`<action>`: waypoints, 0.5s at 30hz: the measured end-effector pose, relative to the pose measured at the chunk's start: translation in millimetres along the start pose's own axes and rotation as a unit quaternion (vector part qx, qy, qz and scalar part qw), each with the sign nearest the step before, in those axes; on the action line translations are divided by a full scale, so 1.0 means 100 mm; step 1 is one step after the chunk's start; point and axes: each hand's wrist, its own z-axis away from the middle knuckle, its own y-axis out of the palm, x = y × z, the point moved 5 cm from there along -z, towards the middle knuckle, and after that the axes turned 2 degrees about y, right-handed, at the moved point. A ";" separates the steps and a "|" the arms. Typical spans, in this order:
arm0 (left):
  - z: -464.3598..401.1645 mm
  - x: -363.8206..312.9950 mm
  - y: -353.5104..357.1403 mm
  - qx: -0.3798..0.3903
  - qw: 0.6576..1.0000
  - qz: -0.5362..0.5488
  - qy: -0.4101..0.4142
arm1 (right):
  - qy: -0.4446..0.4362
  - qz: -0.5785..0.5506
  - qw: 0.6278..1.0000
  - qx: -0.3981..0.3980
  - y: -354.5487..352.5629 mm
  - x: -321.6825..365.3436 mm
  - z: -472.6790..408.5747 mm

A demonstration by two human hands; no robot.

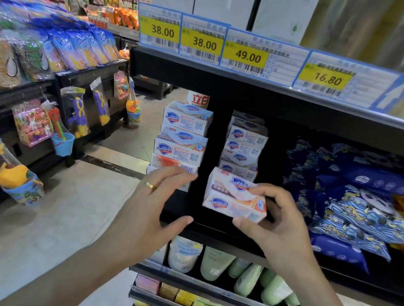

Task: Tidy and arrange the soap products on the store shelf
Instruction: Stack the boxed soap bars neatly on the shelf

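Observation:
My right hand [279, 227] grips a white and orange Safeguard soap box [234, 198], tilted, just in front of the black shelf [211, 233]. Behind it stands a stack of soap boxes [244, 148] further back on the shelf. At the shelf's left end a taller stack of soap boxes [182, 137] rises in several layers. My left hand [156, 198], wearing a ring, is spread open with its fingertips at the lowest boxes of that left stack; whether they touch is unclear.
Blue and yellow soft packs [368, 208] fill the shelf to the right. Price tags [202, 42] line the shelf above. Green tubes and bottles [244, 271] sit below. Toys hang on a rack [72, 115] across the aisle floor [72, 212].

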 end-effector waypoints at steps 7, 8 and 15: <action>-0.03 -0.36 0.06 -0.013 0.988 -0.014 0.153 | -0.009 -0.033 0.999 0.041 0.11 0.09 0.29; -0.04 -0.39 0.05 -0.025 0.986 -0.011 0.163 | -0.008 -0.032 0.999 0.042 0.12 0.10 0.31; -0.05 -0.39 -0.02 -0.052 0.987 0.020 0.154 | -0.024 0.043 0.998 0.049 0.10 0.22 0.39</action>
